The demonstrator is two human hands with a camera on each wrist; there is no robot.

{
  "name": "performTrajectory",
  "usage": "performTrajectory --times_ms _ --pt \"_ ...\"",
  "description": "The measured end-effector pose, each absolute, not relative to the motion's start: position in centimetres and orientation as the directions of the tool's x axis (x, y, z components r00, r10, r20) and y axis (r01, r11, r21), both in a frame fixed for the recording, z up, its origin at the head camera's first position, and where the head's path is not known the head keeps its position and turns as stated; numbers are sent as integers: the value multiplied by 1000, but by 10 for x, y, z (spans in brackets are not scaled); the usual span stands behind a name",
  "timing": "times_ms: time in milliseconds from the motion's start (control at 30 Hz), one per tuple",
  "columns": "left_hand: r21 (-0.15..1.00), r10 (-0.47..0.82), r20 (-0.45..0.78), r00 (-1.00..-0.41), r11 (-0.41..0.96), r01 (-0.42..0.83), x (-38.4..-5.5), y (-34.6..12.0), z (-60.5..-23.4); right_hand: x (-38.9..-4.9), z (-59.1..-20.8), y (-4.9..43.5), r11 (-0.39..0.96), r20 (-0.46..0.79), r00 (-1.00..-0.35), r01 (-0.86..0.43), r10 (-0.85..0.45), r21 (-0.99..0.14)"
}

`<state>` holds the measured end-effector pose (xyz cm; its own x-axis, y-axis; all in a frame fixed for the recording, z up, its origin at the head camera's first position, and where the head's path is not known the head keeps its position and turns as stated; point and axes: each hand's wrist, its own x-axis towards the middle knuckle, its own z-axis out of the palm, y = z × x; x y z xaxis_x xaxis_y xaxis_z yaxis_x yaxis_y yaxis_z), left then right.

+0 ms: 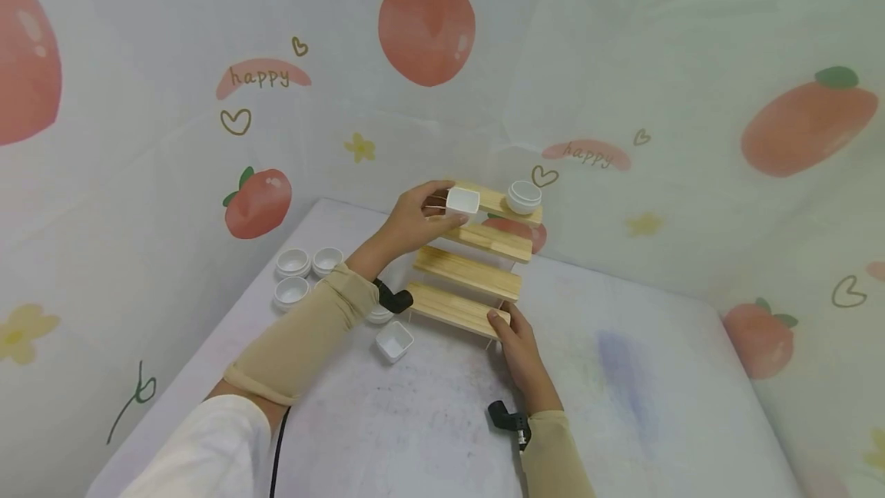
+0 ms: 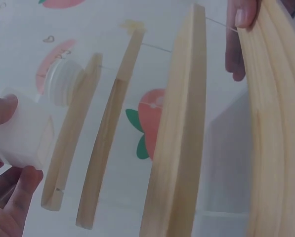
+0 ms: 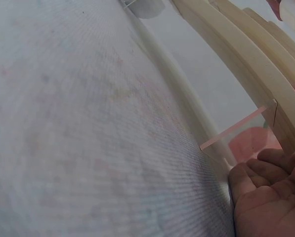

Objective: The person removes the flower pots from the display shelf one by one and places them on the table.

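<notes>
My left hand (image 1: 413, 215) pinches a small white square bowl (image 1: 462, 202) between thumb and fingers, beside the left part of the top board of a tiered wooden display rack (image 1: 459, 306). In the left wrist view the square bowl (image 2: 23, 131) appears just off the end of that board. White round bowls (image 1: 523, 197), seemingly stacked, sit at the top board's right end. Down at the front, my right hand (image 1: 520, 348) grips the right end of the lowest board, thumb on top. Its curled fingers (image 3: 271, 170) show beneath the board in the right wrist view.
Several white round bowls (image 1: 292, 292) stand on the table at left, some partly hidden by the left forearm. Another white square bowl (image 1: 394, 342) stands before the rack's left front corner. A fruit-printed cloth wall (image 1: 456, 121) closes the back and sides of the table (image 1: 429, 421).
</notes>
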<state>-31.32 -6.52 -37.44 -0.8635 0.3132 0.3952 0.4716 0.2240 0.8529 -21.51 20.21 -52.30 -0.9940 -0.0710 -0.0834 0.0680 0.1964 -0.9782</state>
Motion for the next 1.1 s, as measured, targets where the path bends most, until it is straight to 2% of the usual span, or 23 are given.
performTrajectory --times_ms 267,633,1100 --pt "847 309 411 -857 217 485 -302 -72 -379 -216 -522 203 214 -105 -992 90 -63 -973" --pt "866 247 411 -878 196 460 -282 -90 -394 -218 -524 205 204 -87 -993 70 -74 -977" --pt "876 240 390 -889 200 438 -257 -109 -408 -217 -524 204 190 -83 -994 69 -68 -979"
